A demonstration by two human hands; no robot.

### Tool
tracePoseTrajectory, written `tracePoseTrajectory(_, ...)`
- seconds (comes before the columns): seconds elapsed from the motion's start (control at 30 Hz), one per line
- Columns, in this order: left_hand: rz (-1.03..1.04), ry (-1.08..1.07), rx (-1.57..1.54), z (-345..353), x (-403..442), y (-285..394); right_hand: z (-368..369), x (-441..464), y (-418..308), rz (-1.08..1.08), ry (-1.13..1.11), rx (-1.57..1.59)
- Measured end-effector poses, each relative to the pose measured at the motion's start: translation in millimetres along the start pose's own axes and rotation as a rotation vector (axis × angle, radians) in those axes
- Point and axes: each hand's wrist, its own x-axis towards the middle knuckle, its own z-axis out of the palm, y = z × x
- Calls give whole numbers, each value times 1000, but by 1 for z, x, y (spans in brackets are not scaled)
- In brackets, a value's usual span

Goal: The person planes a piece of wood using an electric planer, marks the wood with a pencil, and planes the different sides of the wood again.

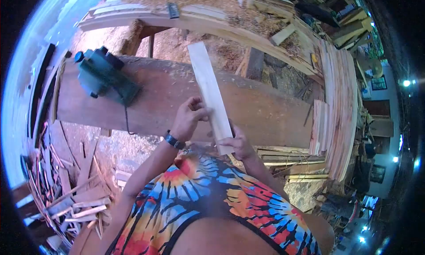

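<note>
A pale, narrow wooden board is held out in front of my chest, slanting away over the bench. My right hand grips its near end, with the thumb lying across the top face. Farther up, my left hand, with a dark watch on the wrist, has its fingers curled and pinched at the board's left edge. The underside of the board is hidden. Beneath both hands is a brown wooden bench. A green electric power tool, apparently a planer, sits on the bench's left part, its cord hanging over the near edge.
Long timber planks lie stacked on the right. Another long beam crosses the far side, with a small dark block on it. Scrap wood is heaped at lower left. Wood shavings cover the ground.
</note>
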Motion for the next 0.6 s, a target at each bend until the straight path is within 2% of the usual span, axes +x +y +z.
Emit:
tracePoseTrajectory(0.07, 34, 18, -29, -18, -8, 8, 20, 11, -3, 24, -26, -12)
tracePoseTrajectory(0.17, 70, 58, -50, -33, -20, 24, 35, 28, 6, -85, -16, -132)
tracePoseTrajectory(0.27, 107, 145, -33, -44, -26, 28, 34, 44, 15, -213, -93, -362)
tracePoseTrajectory(0.3, 120, 181, -22, -46, -26, 27, 43, 42, 6, -162, -84, -460)
tracePoseTrajectory(0.33, 93, 180, -135, -45, -28, 32, 61, 37, -9, -111, -74, -557)
tracePoseTrajectory(0.4, 41, 178, -360, -41, -33, 45, 76, 36, -20, -254, -111, -789)
tracePoseTrajectory(0.47, 45, -33, -688, -46, -37, 55, 80, 44, -23, -661, -216, -1030)
tracePoseTrajectory(0.5, 57, -141, -846, -47, -42, 59, 75, 46, -25, -659, -280, -1033)
tracePoseTrajectory(0.53, 36, -109, -869, -45, -49, 63, 66, 47, -27, -656, -349, -1035)
tracePoseTrajectory(0.6, 118, -177, -979, -49, -50, 52, 55, 50, -31, -664, -424, -1003)
